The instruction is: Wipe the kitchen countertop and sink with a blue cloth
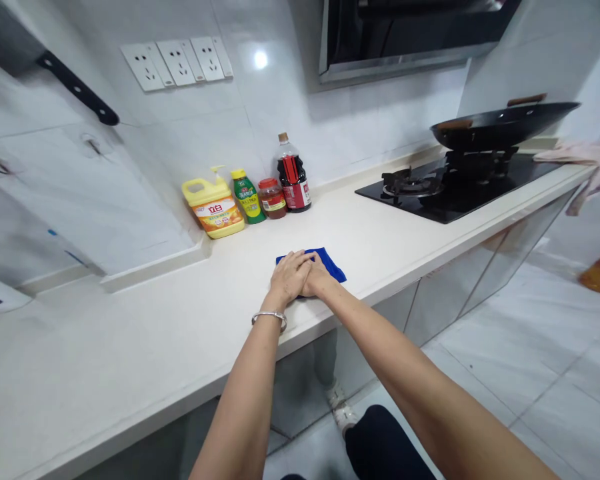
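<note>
A blue cloth (332, 265) lies on the pale countertop (180, 320), close to its front edge. Both hands rest together on it, and they cover much of its middle. My left hand (291, 273), with a silver bracelet (270, 320) at the wrist, lies palm down and overlaps the other hand, its fingers stretched out. Beside and partly beneath it, my right hand (316, 277) is bent over the cloth; its fingertips are mostly hidden.
Along the wall stand a yellow detergent jug (214, 210), a green bottle (249, 197), a red-lidded jar (273, 199) and a dark sauce bottle (294, 183). Rightward is a black gas stove (440, 190) bearing a wok (503, 125). A knife (77, 87) hangs upper left; a range hood (410, 40) overhangs.
</note>
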`<state>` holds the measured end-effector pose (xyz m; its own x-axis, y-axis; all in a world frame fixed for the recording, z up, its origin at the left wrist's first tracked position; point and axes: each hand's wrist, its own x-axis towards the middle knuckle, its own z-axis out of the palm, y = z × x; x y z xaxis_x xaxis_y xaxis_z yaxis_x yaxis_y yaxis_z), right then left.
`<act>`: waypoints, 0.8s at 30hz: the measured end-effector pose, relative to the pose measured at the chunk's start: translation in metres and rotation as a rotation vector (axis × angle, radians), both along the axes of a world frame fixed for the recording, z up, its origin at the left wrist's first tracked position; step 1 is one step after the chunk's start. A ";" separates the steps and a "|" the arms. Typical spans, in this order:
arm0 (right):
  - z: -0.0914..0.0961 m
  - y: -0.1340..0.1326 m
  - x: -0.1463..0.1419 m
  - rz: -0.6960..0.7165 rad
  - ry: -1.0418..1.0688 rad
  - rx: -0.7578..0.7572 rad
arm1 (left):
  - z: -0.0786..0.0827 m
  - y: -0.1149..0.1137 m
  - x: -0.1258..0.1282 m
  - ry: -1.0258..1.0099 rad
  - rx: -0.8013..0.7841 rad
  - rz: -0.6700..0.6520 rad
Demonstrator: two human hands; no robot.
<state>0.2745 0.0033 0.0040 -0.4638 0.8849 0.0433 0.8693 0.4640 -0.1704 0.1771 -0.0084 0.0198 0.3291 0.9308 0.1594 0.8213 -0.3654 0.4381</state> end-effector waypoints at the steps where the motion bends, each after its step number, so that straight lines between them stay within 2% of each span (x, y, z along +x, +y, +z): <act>1: 0.001 -0.006 0.001 -0.004 -0.014 -0.004 | 0.000 -0.006 0.001 -0.002 0.001 -0.001; 8: 0.003 -0.046 0.005 0.020 -0.086 0.006 | -0.004 -0.049 0.003 -0.045 0.026 0.021; 13: 0.000 -0.066 0.001 0.047 -0.124 0.013 | -0.008 -0.074 -0.005 -0.101 0.050 0.022; 18: -0.005 -0.074 -0.013 0.049 -0.129 0.006 | -0.015 -0.089 -0.026 -0.186 0.085 0.012; 24: -0.006 -0.085 -0.028 0.081 -0.132 0.082 | -0.020 -0.097 -0.039 -0.270 0.158 0.013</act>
<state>0.2466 -0.0815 -0.0020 -0.5395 0.8406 0.0476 0.8410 0.5407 -0.0164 0.1386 -0.1049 -0.0006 0.2433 0.8913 0.3826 0.6883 -0.4365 0.5794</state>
